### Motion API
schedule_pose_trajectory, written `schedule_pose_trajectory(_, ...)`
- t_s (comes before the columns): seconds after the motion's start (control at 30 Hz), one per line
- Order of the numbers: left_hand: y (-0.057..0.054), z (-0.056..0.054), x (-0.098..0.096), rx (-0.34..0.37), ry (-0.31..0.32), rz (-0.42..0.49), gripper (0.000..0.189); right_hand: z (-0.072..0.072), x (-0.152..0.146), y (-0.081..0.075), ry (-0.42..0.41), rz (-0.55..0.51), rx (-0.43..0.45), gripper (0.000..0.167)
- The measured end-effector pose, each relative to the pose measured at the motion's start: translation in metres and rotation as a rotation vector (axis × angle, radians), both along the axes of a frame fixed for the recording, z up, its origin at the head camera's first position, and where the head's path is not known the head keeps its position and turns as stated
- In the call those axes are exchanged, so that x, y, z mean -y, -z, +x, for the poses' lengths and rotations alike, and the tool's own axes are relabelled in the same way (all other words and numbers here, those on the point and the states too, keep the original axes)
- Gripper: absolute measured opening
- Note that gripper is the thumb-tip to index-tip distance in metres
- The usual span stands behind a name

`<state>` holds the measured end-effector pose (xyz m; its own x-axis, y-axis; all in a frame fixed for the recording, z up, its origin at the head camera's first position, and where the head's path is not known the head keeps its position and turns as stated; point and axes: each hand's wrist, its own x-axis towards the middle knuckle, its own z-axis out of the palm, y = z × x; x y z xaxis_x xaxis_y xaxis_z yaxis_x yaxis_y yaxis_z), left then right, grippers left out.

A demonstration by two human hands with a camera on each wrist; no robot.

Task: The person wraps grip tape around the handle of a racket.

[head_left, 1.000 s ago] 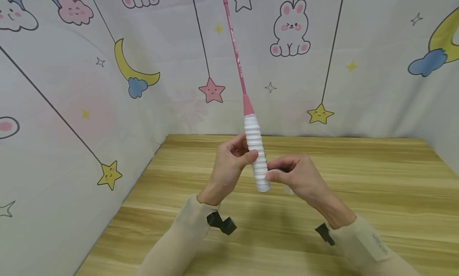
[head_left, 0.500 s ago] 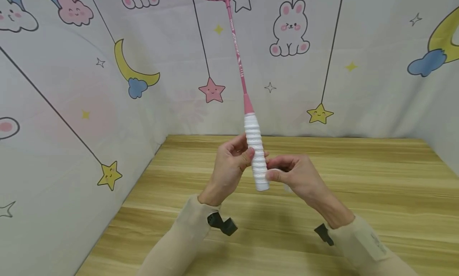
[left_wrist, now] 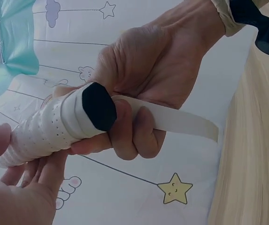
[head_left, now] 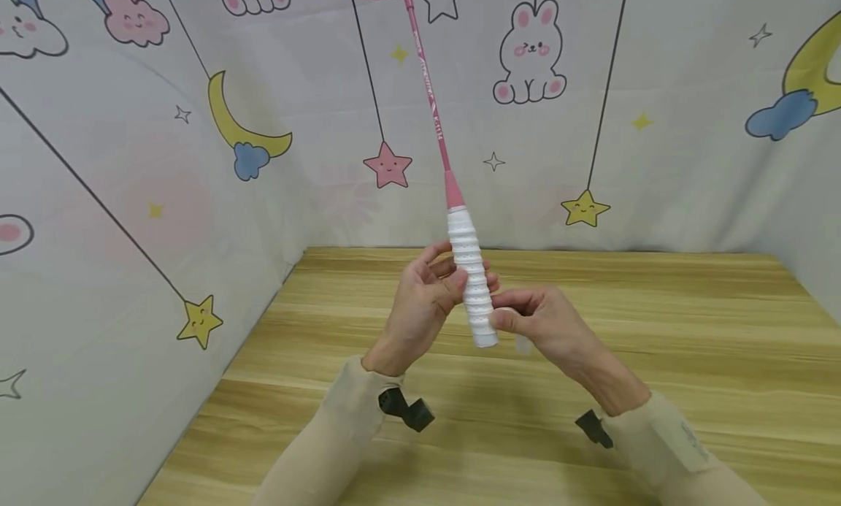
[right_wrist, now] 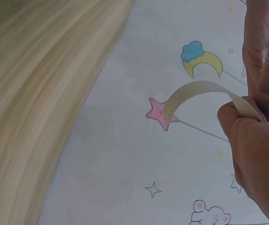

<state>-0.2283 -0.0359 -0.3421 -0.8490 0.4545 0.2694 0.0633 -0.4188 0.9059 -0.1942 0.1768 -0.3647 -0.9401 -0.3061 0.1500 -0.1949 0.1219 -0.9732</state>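
A pink badminton racket [head_left: 430,90] leans upright above the table, its head cut off by the top of the head view. White ribbed, perforated grip tape [head_left: 468,254] covers its handle. My left hand [head_left: 420,309] holds the handle around its middle, thumb in front and fingertips showing past the far side. Close to the handle's lower end, my right hand [head_left: 555,327] pinches the tape between thumb and fingers. A loose tape tail [left_wrist: 186,123] sticks out behind those fingers and curls in the right wrist view. The dark butt cap [left_wrist: 99,107] faces the left wrist camera.
Below the hands lies a wood-grain table [head_left: 657,360]. A white cloth backdrop [head_left: 296,75] printed with stars, moons and rabbits rises behind it and on both sides. Dark wrist-camera mounts [head_left: 406,409] stick out from the sleeves.
The racket has turned a little in my left hand, and its head has dipped slightly into view. My left fingertips now show beyond the handle's right side. My right hand stays almost in place.
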Motion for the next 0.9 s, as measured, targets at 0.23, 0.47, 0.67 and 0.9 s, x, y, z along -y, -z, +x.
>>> schedule_pose_trajectory(0.23,0.0007,-0.0006,-0.0027,-0.184,-0.250,-0.317,0.057,-0.0008,0.0046,0.0002,0.098,0.057,-0.013,0.030)
schedule_pose_trajectory(0.47,0.0011,-0.0008,-0.0043,-0.215,-0.305,-0.443,0.059,-0.0002,0.0070,0.0013,0.134,0.055,-0.050,0.026)
schedule_pose_trajectory(0.67,0.0014,-0.0023,-0.0014,-0.145,-0.298,-0.390,0.060,0.0005,0.0051,0.0006,0.127,0.075,-0.044,0.024)
schedule_pose_trajectory(0.9,0.0000,-0.0027,0.0003,-0.117,-0.276,-0.346,0.058,0.0003,0.0025,-0.0006,0.120,0.050,-0.031,0.026)
